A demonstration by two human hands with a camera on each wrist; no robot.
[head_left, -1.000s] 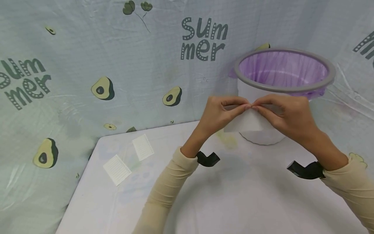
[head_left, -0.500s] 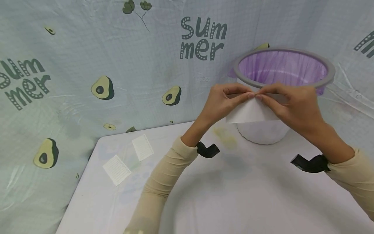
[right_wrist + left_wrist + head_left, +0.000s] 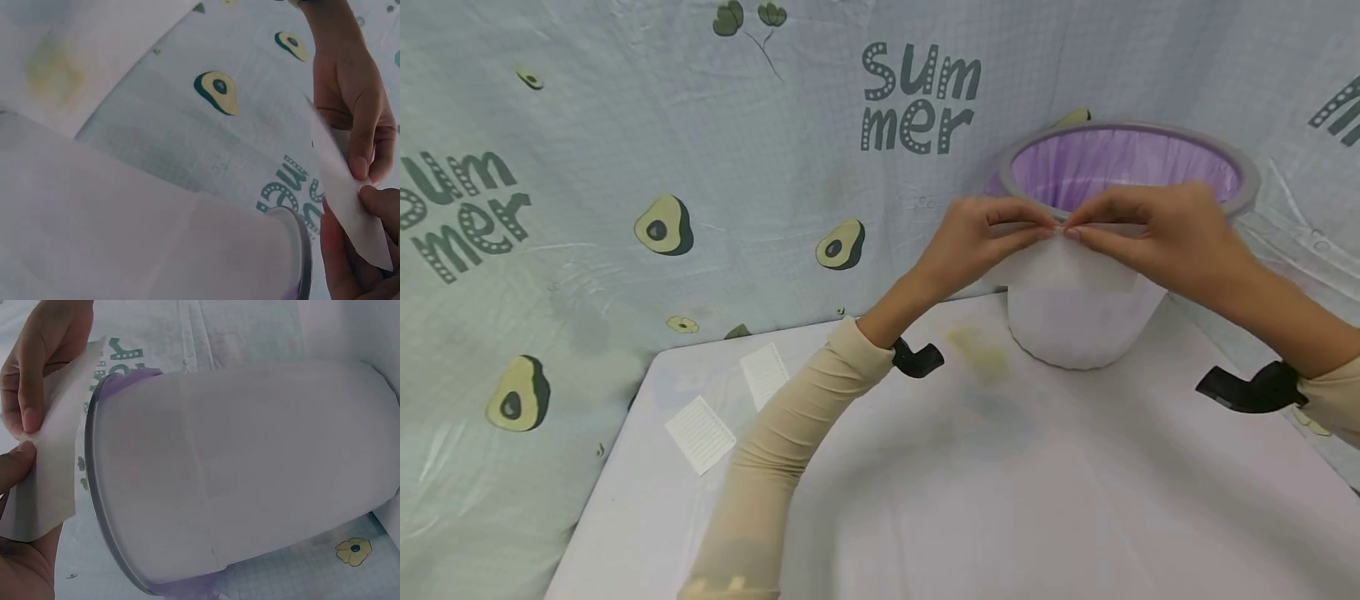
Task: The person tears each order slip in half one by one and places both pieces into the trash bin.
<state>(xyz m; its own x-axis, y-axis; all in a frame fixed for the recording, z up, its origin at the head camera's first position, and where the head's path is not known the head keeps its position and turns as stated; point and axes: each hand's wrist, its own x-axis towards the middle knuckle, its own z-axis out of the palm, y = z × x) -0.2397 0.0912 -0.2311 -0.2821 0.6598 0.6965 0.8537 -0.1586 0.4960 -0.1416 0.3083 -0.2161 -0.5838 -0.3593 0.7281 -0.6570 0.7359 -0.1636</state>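
Observation:
My left hand [image 3: 973,242] and right hand [image 3: 1180,237] meet fingertip to fingertip in the head view. Between thumb and forefinger, each pinches the top edge of a white sheet of paper [image 3: 1067,267]. It hangs below the fingers and overlaps the upper front of a white trash bin [image 3: 1075,325]. The bin has a grey rim and a purple liner [image 3: 1120,162]. In the left wrist view the paper [image 3: 56,481] bends between both hands, beside the bin's rim [image 3: 94,469]. From the right wrist, the pinched paper [image 3: 344,194] shows nearly edge-on.
Two small lined paper sheets lie at the table's left: one lower sheet [image 3: 700,435] and one upper sheet [image 3: 763,375], partly covered by my left sleeve [image 3: 797,425]. A patterned curtain [image 3: 760,167] hangs behind the white table [image 3: 1000,500]. Black mounts show at both wrists.
Both hands have risen and shifted slightly right with the paper, up to the height of the bin's rim. The left sleeve now covers part of the upper lined sheet.

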